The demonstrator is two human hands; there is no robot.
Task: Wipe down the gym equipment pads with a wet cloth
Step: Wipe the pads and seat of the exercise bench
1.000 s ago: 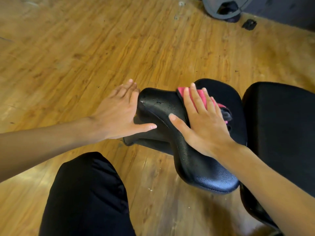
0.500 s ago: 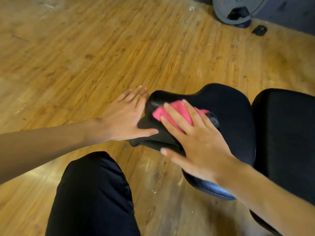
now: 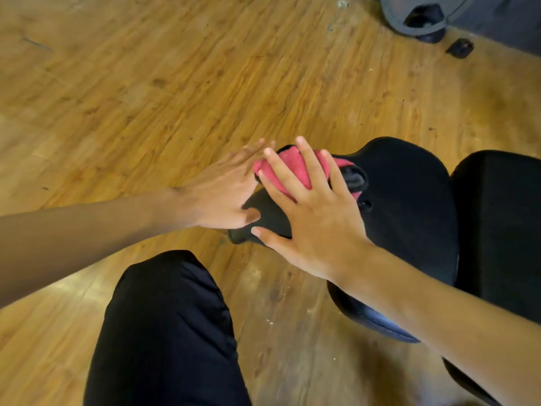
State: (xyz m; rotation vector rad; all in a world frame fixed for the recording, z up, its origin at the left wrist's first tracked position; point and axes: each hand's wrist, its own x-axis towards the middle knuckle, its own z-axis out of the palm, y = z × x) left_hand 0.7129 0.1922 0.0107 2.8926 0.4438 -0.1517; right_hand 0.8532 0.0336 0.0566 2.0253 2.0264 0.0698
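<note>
Pressing the pink terry cloth (image 3: 292, 171) onto the narrow nose of the black saddle-shaped vinyl pad (image 3: 409, 206) with spread fingers, the right hand (image 3: 316, 221) sits nearer the pad's wide end, rightward along its long axis, while the flat, ungripping left hand (image 3: 222, 194) braces the nose.

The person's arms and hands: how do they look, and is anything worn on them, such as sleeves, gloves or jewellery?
Both are bare. The left hand and right hand wear no gloves or visible rings. The left forearm and right forearm show no sleeve, watch or bracelet up to the picture's edge. Nails are short, unpainted. Black trousers cover the knee.
</note>
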